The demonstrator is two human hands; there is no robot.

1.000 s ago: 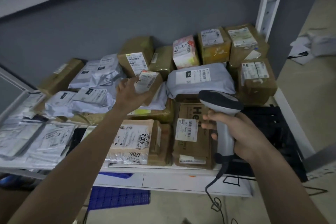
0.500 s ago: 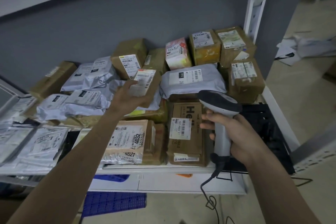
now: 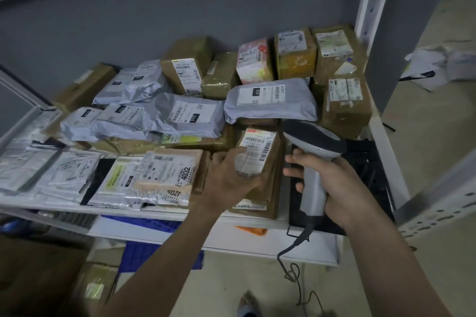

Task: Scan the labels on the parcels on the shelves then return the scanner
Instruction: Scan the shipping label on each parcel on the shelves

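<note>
**Two hands, one parcel up for scanning**

Both hands are busy: the left hand [image 3: 233, 177] grips a small brown parcel [image 3: 258, 156], label up, above the stacked boxes at the shelf [image 3: 270, 239] front. Just right of that parcel, the right hand [image 3: 334, 188] is wrapped round the barcode scanner [image 3: 315, 152]. Its head looks aimed past the label, so a misread seems possible. The dangling cable [image 3: 296, 267] could snag the shelf edge.

Beside the one scanner [image 3: 313, 159], two hands [image 3: 229, 180] are seen; behind it, five grey mailer bags [image 3: 270, 103] and one pink box [image 3: 253, 60] are counted.
</note>
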